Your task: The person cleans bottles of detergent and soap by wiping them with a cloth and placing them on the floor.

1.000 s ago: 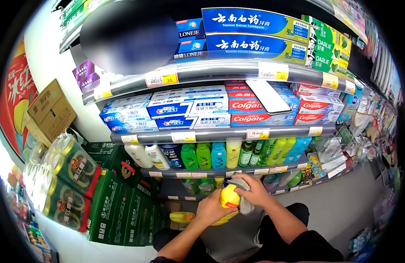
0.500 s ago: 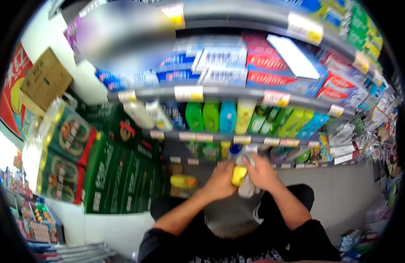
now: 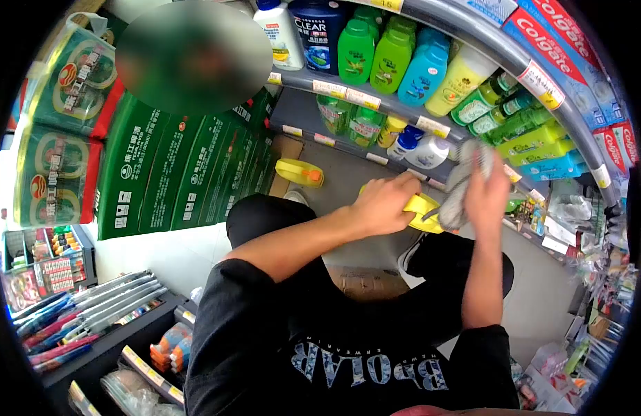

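My left hand [image 3: 388, 204] is closed around a yellow bottle [image 3: 424, 213], tilted on its side above my lap; its fingers hide much of it. In my right hand [image 3: 488, 193], slightly blurred, is a bunched grey cloth [image 3: 460, 187]. The cloth hangs close to the bottle's right end; whether they touch I cannot tell. Just beyond my hands, a white bottle with a dark cap [image 3: 428, 152] and a blue-capped bottle [image 3: 403, 143] stand on the lowest shelf. Another yellow bottle [image 3: 299, 172] with an orange part lies on the floor to the left.
Green beer cartons [image 3: 154, 166] are stacked at the left. Shampoo bottles [image 3: 391, 59] line the shelf ahead, with Colgate boxes [image 3: 552, 41] at the upper right. A dark rack with umbrellas [image 3: 91, 315] stands behind at lower left. A cardboard piece [image 3: 365, 283] lies between my legs.
The view has tilted down and turned. My right hand and the cloth have moved up and away from my left hand, which still grips the yellow bottle.
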